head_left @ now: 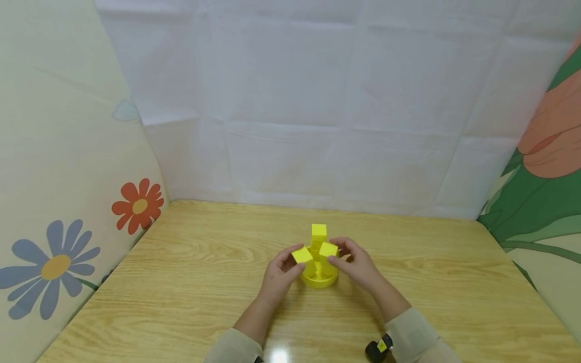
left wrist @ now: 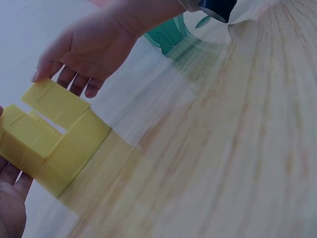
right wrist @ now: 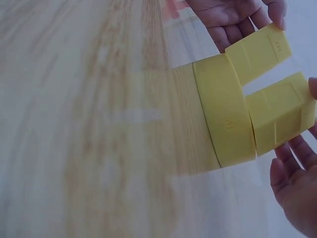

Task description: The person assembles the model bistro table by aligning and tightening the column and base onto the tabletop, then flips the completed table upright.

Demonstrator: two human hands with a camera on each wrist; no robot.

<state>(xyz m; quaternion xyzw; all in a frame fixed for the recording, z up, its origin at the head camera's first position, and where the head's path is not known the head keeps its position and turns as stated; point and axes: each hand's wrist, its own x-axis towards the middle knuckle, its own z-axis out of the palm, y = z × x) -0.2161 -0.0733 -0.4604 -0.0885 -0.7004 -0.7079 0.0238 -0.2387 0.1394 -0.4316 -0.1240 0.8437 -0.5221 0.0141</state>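
Note:
A round yellow base (head_left: 319,283) stands on the table with upright yellow pieces fitted around it. My left hand (head_left: 278,276) pinches the left yellow piece (head_left: 302,255) between thumb and fingers, near its square top. The right yellow piece (head_left: 329,250) is held likewise by my right hand (head_left: 359,265). Behind them rises a rear yellow piece (head_left: 319,233), which neither hand touches. Seen from the right wrist, both held pieces lean outward from the curved base wall (right wrist: 223,114), with a gap between them. Fingertips behind the pieces are partly hidden.
The wood-grain table (head_left: 204,262) spreads out on both sides. A pale cloth (head_left: 290,111) hangs along its back edge, and flower-printed panels (head_left: 59,151) flank it. A black wrist device (head_left: 378,350) sits by the right sleeve.

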